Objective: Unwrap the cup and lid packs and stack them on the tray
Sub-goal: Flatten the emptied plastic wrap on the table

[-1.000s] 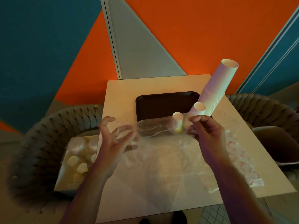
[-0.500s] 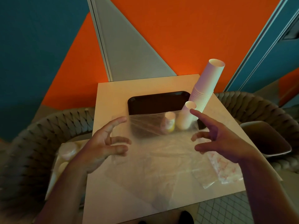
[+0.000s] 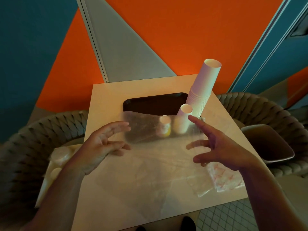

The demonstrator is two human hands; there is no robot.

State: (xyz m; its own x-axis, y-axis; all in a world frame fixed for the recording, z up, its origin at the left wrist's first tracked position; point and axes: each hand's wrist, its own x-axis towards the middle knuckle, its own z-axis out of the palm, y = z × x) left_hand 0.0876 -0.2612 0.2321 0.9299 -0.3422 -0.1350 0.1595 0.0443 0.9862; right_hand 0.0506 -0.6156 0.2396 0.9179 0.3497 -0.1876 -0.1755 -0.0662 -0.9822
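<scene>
You're in a café-style seating corner: a small square table (image 3: 106, 104), woven wicker chairs (image 3: 260, 110), a dark serving tray (image 3: 150, 101), stacked paper cups (image 3: 204, 87), bold orange-and-teal wall panels (image 3: 183, 30).

The clear plastic wrap (image 3: 146, 130) veils the tray's (image 3: 155, 100) near edge and two small cups' (image 3: 165, 127) bases.

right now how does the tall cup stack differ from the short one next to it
The tall cup stack rises well above the short cup stack and leans to the right in this view; the short one leans less. Many nested rims show along the tall stack's lower part; none can be made out on the short one. The clear plastic sheet veils the short stack's base, while the tall one shows almost whole. Both are pale paper cups, mouths up, by the dark tray.
</scene>
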